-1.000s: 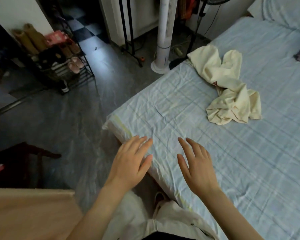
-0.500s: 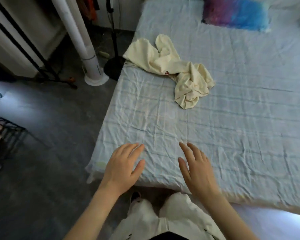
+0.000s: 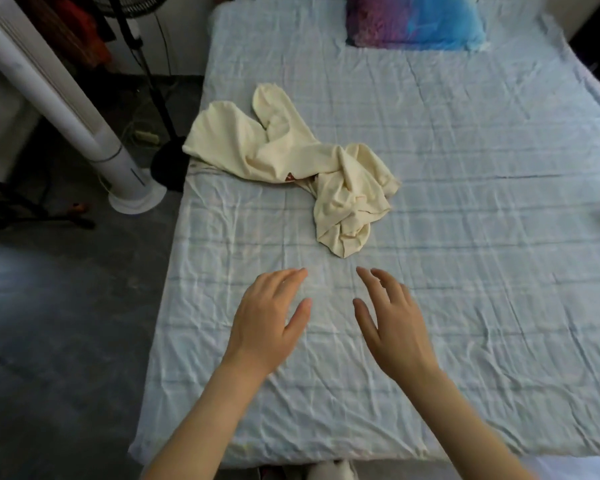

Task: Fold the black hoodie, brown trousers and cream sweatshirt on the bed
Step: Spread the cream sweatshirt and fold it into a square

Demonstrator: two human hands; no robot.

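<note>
The cream sweatshirt point(image 3: 302, 157) lies crumpled on the left middle of the bed point(image 3: 465, 237), one sleeve end near the left edge and a bunched part pointing toward me. My left hand point(image 3: 267, 323) and my right hand point(image 3: 392, 327) hover palm down over the pale blue sheet, just short of the sweatshirt's near end, fingers apart and holding nothing. No black hoodie or brown trousers show in this view.
A purple and blue pillow point(image 3: 413, 22) lies at the head of the bed. On the floor to the left stand a white tower fan point(image 3: 84, 133) and a black fan stand point(image 3: 167, 164) close to the bed's edge.
The view has swung right and come square onto the bed. Both hands have moved forward over the sheet, closer to the cream sweatshirt, and they stay empty.
</note>
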